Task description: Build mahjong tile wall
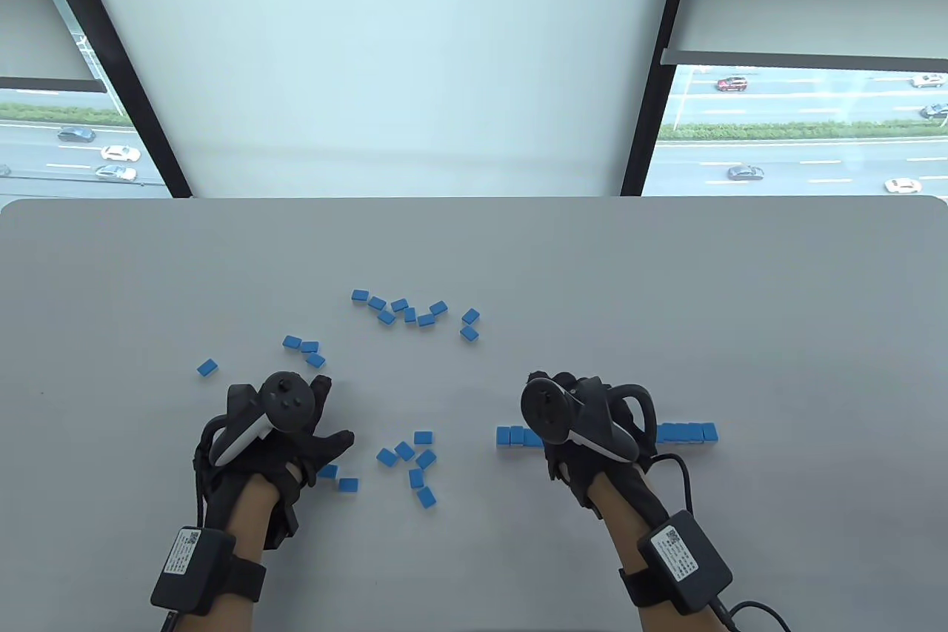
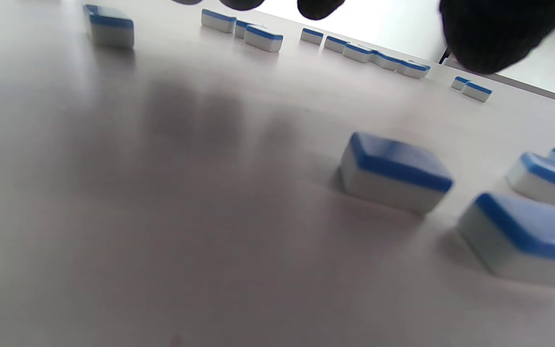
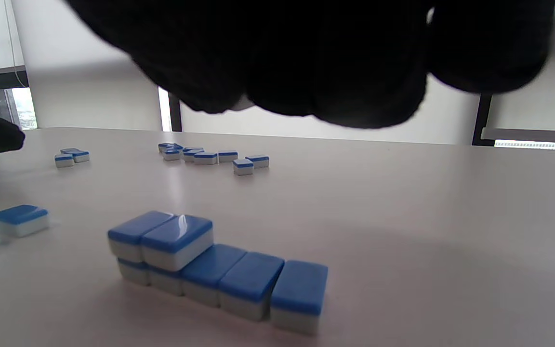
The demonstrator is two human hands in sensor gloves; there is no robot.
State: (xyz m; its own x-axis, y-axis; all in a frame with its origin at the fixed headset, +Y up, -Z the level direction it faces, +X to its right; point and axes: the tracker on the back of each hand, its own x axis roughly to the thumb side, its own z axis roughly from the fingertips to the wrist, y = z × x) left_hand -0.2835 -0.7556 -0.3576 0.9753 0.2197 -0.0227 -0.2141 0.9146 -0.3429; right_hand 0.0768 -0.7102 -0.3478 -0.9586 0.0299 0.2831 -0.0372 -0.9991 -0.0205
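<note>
Over the tile wall point(image 3: 219, 262) I'm hovering my right hand point(image 1: 574, 421) (grip unclear), left hand point(image 1: 285, 432) relaxed; next tile needs squaring flush.

We observe the left hand point(image 1: 296, 432) held low over the table, fingers spread and straight, holding nothing. We find the right hand point(image 1: 574, 417) hovering with fingers curled under the palm; whether they hold anything cannot be determined.
</note>
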